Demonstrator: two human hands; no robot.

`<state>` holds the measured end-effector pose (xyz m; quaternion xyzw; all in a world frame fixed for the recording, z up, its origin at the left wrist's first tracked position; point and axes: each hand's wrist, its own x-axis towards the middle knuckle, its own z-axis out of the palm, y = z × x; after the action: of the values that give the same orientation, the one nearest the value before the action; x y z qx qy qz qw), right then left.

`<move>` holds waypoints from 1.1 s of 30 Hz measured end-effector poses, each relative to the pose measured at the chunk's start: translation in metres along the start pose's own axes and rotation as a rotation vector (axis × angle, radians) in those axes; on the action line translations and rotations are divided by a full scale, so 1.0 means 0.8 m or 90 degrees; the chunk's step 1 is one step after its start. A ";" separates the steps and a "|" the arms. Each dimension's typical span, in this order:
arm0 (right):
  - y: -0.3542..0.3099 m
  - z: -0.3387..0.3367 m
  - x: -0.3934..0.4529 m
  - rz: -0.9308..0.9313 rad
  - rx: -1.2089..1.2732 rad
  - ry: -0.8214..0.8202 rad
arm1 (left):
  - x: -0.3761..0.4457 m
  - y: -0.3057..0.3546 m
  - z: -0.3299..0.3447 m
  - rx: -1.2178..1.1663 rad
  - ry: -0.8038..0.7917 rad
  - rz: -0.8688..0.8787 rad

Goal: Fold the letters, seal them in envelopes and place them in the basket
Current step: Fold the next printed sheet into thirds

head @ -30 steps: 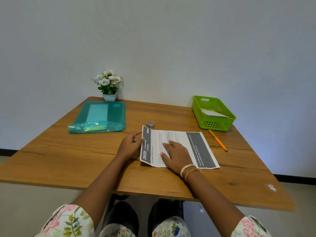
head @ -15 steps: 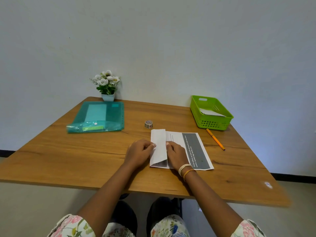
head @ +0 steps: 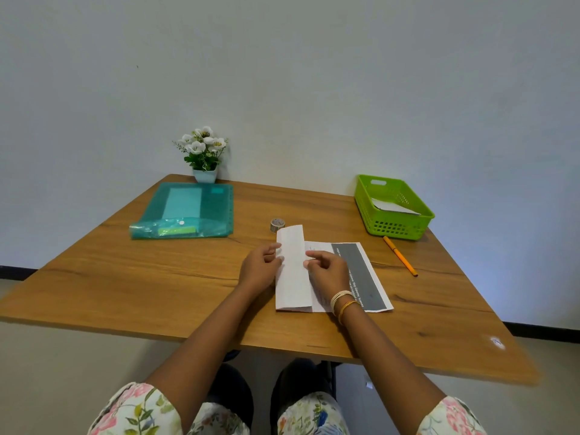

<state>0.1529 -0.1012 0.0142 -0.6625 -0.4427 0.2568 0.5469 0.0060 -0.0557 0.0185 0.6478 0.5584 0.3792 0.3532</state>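
The letter [head: 293, 277], white with a grey band along its right side, lies on the wooden table [head: 157, 277] in front of me. Its left part is folded over to the right as a long white flap. My left hand [head: 259, 271] pinches the folded left edge with thumb and curled fingers. My right hand [head: 328, 271] lies on the sheet, index finger and thumb pinching the flap's right edge. The green basket [head: 395, 227] stands at the back right with a white envelope [head: 394, 207] inside.
A small tape roll [head: 277, 224] stands just behind the letter. An orange pen [head: 400, 255] lies between the letter and the basket. A teal plastic folder [head: 185, 211] lies at the back left, a small flower pot [head: 204, 152] behind it by the wall.
The letter lay flat a second ago; its left part has been folded over to the right. Both hands moved onto the flap's edges, and the flap now looks wider.
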 end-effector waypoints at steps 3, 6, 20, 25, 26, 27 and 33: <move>-0.006 0.000 0.001 0.055 0.075 -0.009 | 0.001 0.003 0.001 -0.036 -0.006 -0.036; -0.005 -0.002 0.000 0.032 0.003 -0.021 | -0.002 -0.002 0.005 -0.035 0.009 -0.046; -0.018 -0.003 -0.006 -0.060 -0.280 -0.231 | -0.014 -0.012 0.011 -0.059 0.080 0.070; -0.036 -0.002 -0.004 0.021 -0.078 -0.243 | -0.017 -0.015 0.014 0.011 0.008 0.170; -0.040 -0.003 -0.003 0.041 -0.049 -0.250 | -0.018 -0.014 0.014 0.042 -0.012 0.190; -0.043 -0.003 -0.001 0.055 -0.042 -0.258 | -0.020 -0.013 0.015 0.079 -0.026 0.211; -0.039 -0.013 0.017 0.113 -0.225 -0.178 | -0.024 -0.013 0.024 0.270 -0.068 0.315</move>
<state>0.1586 -0.0942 0.0484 -0.7424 -0.4923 0.3116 0.3308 0.0168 -0.0742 -0.0017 0.8421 0.4312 0.2940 0.1361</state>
